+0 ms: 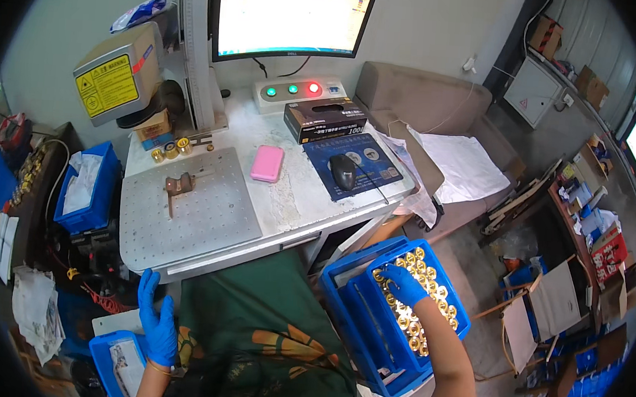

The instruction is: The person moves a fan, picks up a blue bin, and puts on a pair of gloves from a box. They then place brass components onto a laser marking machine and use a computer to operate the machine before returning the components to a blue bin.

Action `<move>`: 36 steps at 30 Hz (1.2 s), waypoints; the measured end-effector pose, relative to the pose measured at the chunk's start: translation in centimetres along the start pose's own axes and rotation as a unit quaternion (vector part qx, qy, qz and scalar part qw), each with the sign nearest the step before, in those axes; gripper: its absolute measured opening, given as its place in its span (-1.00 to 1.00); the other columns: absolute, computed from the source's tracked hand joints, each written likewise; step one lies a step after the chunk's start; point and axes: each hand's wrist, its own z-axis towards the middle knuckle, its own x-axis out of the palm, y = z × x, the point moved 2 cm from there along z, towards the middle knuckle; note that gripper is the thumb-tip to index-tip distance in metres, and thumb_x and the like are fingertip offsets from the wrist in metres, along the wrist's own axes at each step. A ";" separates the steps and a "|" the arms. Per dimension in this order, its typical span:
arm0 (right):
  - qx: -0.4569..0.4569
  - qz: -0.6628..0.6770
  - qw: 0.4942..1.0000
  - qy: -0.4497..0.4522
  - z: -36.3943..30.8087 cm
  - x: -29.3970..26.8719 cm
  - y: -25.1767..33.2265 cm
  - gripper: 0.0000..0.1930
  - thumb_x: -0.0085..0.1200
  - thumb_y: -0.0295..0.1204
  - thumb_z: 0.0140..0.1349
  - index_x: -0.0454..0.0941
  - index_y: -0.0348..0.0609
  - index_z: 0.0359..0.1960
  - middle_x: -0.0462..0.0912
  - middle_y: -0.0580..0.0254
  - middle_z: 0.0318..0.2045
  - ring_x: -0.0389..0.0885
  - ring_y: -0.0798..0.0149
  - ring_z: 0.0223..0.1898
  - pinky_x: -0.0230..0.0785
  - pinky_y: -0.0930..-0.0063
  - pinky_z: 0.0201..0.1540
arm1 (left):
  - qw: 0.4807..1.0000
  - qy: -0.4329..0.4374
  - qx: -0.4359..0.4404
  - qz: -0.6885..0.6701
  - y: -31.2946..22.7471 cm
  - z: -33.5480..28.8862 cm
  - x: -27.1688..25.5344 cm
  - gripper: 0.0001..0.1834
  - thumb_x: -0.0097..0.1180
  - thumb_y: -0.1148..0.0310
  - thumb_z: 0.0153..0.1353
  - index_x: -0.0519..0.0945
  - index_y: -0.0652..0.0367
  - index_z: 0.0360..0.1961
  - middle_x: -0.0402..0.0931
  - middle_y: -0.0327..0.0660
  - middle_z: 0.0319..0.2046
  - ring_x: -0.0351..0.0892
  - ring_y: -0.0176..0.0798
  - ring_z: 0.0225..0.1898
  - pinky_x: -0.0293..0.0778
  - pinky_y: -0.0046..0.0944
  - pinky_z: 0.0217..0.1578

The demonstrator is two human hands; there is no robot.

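My left hand (157, 321), in a blue glove, is raised with its fingers stretched out and nothing in them. It is beside a small blue tray (100, 357) with papers inside. My right hand (405, 284), also gloved in blue, reaches over a blue crate (462, 323) holding several rows of round brass fittings (414, 327). Its fingertips are pinched at a brass fitting (378, 275) at the crate's far left corner; the fingers partly hide it. This crate rests on a larger blue crate (339, 311).
A perforated metal plate (213, 217) on the workbench carries a small brown fixture (179, 184), with brass pieces (183, 145) behind it. A marking head (116, 74) hangs above. A pink case (267, 163), glove box (323, 123), mouse (343, 172) and monitor (292, 16) are further right.
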 end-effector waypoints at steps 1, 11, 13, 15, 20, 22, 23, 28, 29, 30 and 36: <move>-0.041 -0.032 0.998 0.040 0.3 0.3 0.0 -0.63 -0.02 -0.57 -0.02 0.50 -0.05 -0.10 0.45 -0.02 -0.04 0.43 -0.04 -0.04 0.28 0.22 0.03 | 1.000 -0.006 -0.001 0.021 -0.5 -0.5 -0.5 -0.50 -0.13 0.62 0.04 0.33 0.25 0.09 0.14 -0.07 0.20 0.07 -0.12 0.25 -0.06 -0.19 0.24; -0.056 -0.126 0.981 0.138 1.1 1.5 -2.3 -0.64 -0.11 -0.51 0.09 0.46 0.05 -0.04 0.38 0.01 0.04 0.35 -0.08 0.06 0.31 0.23 0.01 | 0.991 -0.091 -0.015 0.097 -1.9 -6.8 -3.4 -0.60 -0.02 0.49 0.05 0.41 0.21 -0.01 0.18 0.00 0.17 0.16 0.00 0.20 0.05 -0.15 0.19; -0.008 -0.028 0.991 0.133 1.2 0.3 -1.4 -0.62 -0.05 -0.56 0.04 0.48 0.01 -0.04 0.44 -0.05 -0.03 0.38 -0.08 0.03 0.31 0.24 0.00 | 0.989 -0.110 -0.022 0.100 -1.2 -8.0 -3.4 -0.60 -0.01 0.48 0.05 0.42 0.21 -0.02 0.19 0.00 0.16 0.17 0.00 0.19 0.06 -0.14 0.18; -0.147 -0.035 0.985 0.082 0.0 0.5 -3.8 -0.64 -0.01 -0.66 -0.05 0.55 -0.05 -0.17 0.40 -0.01 0.02 0.39 -0.05 0.00 0.28 0.25 0.03 | 0.987 -0.101 -0.029 0.121 -0.7 -8.8 -3.4 -0.60 0.02 0.49 0.04 0.42 0.22 -0.02 0.20 0.03 0.14 0.20 0.00 0.17 0.10 -0.14 0.16; -0.110 -0.051 0.985 0.119 -2.2 -2.3 -6.6 -0.57 0.02 -0.71 -0.16 0.53 -0.10 -0.16 0.48 -0.01 -0.14 0.44 -0.04 -0.09 0.30 0.23 -0.01 | 0.993 -0.065 -0.029 0.093 -0.4 -7.6 -1.8 -0.60 0.04 0.51 0.03 0.41 0.24 -0.02 0.21 0.05 0.12 0.20 0.01 0.15 0.13 -0.17 0.14; -0.092 -0.051 0.989 0.104 -2.7 -5.5 -4.0 -0.56 0.06 -0.68 -0.17 0.51 -0.11 -0.15 0.50 0.02 -0.16 0.47 -0.05 -0.13 0.32 0.20 -0.04 | 0.993 -0.048 -0.022 0.104 0.4 -7.1 -1.8 -0.60 0.05 0.50 0.04 0.42 0.24 -0.03 0.22 0.06 0.12 0.21 0.00 0.15 0.16 -0.18 0.12; -0.077 -0.041 0.992 0.092 -1.9 -8.0 -0.9 -0.59 0.08 -0.66 -0.15 0.53 -0.10 -0.16 0.50 0.04 -0.19 0.48 0.02 -0.14 0.34 0.30 -0.05 | 0.993 -0.051 -0.026 0.102 1.0 -7.2 -1.8 -0.60 0.05 0.50 0.04 0.42 0.24 -0.03 0.22 0.06 0.12 0.21 0.00 0.15 0.16 -0.18 0.12; -0.068 0.070 0.983 0.157 6.2 -11.5 11.9 -0.62 0.10 -0.60 -0.09 0.51 -0.13 -0.13 0.51 0.06 -0.16 0.52 0.13 -0.15 0.37 0.43 -0.08 | 0.995 -0.052 -0.080 -0.008 3.3 -7.4 0.2 -0.62 0.06 0.51 0.03 0.46 0.20 -0.05 0.24 0.04 0.09 0.23 0.00 0.13 0.18 -0.17 0.11; -0.066 0.100 0.975 0.186 8.8 -10.6 15.8 -0.62 0.09 -0.58 -0.07 0.49 -0.15 -0.12 0.50 0.06 -0.15 0.51 0.13 -0.13 0.36 0.42 -0.07 | 0.997 -0.042 -0.066 0.007 3.7 -7.5 0.9 -0.61 0.07 0.51 0.03 0.47 0.19 -0.04 0.24 0.04 0.09 0.23 0.01 0.14 0.17 -0.17 0.12; -0.146 0.099 0.964 0.199 12.0 -8.9 19.8 -0.63 0.06 -0.56 -0.04 0.48 -0.18 -0.11 0.50 0.04 -0.15 0.49 0.09 -0.11 0.34 0.37 -0.04 | 0.997 -0.036 -0.072 0.013 2.7 -7.2 0.8 -0.60 0.09 0.51 0.01 0.47 0.18 -0.05 0.25 0.05 0.09 0.23 0.02 0.14 0.15 -0.16 0.13; -0.343 -0.057 0.918 0.193 24.7 4.1 29.0 -0.72 -0.03 -0.55 0.06 0.51 -0.03 -0.16 0.43 0.02 -0.24 0.41 -0.01 -0.12 0.33 0.29 -0.08 | 0.996 -0.039 -0.079 0.032 2.2 -6.1 -2.3 -0.63 0.08 0.50 0.01 0.48 0.21 -0.08 0.24 0.06 0.10 0.23 0.03 0.14 0.15 -0.16 0.13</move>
